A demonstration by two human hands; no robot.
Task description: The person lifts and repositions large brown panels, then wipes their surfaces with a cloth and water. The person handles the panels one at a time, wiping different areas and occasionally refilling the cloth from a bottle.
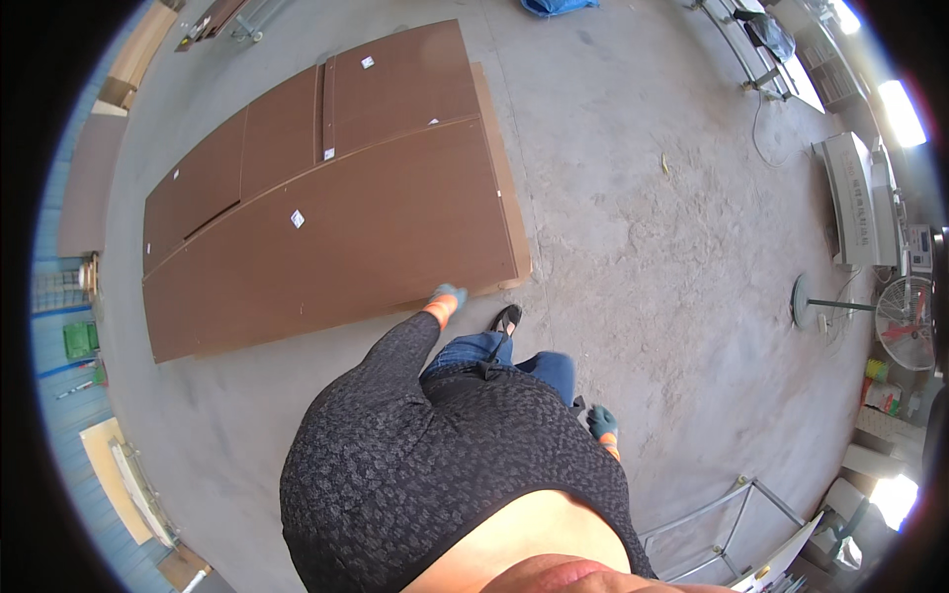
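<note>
Left hand (447, 297): gloved, fingers curled on the near right corner of the brown panel (336, 237).
Right hand (601, 422): gloved, hung empty, grip unclear.
Progress: panel lay flat on the floor (633, 227), unlifted.

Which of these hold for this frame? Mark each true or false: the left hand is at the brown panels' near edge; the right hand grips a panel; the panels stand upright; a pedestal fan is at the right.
1. The left hand reaches the near edge of the brown panels: true.
2. The right hand grips a panel: false, it hangs by the person's side, holding nothing visible.
3. The panels stand upright: false, they lie flat on the concrete floor.
4. A pedestal fan is at the right: true.
</note>
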